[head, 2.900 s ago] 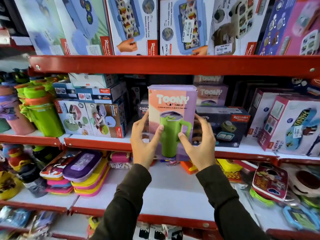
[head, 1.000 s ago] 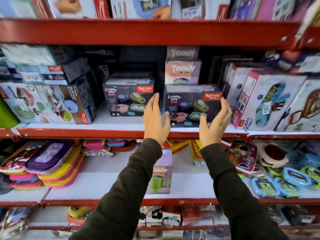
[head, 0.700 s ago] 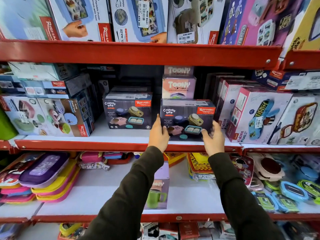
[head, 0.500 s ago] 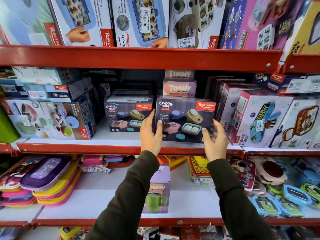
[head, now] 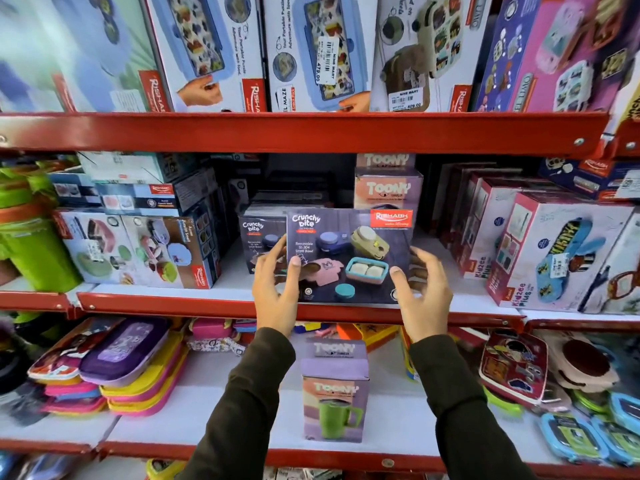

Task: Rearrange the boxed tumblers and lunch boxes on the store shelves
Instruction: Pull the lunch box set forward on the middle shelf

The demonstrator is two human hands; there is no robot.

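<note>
A dark Crunchy Bite lunch box carton (head: 349, 254) is tipped forward over the front edge of the middle shelf (head: 166, 301). My left hand (head: 275, 289) grips its left edge, and my right hand (head: 420, 289) grips its right edge. A second Crunchy Bite carton (head: 259, 240) stands behind it on the left. Two Toony tumbler boxes (head: 388, 188) are stacked behind at the back. A purple Toony tumbler box (head: 334, 389) with a green mug picture stands upright on the lower shelf (head: 207, 448) between my forearms.
Lunch box cartons (head: 138, 251) fill the middle shelf's left side, Kidzee cartons (head: 554, 251) its right. Tall cartons (head: 311, 53) line the top shelf. Flat colourful lunch boxes (head: 131, 372) are piled lower left, small containers (head: 581, 438) lower right. Green tumblers (head: 31, 244) stand far left.
I set the Toony tumbler box down on the lower shelf, reached up with both hands and took the right Crunchy Bite carton; it has come forward and leftward off the shelf.
</note>
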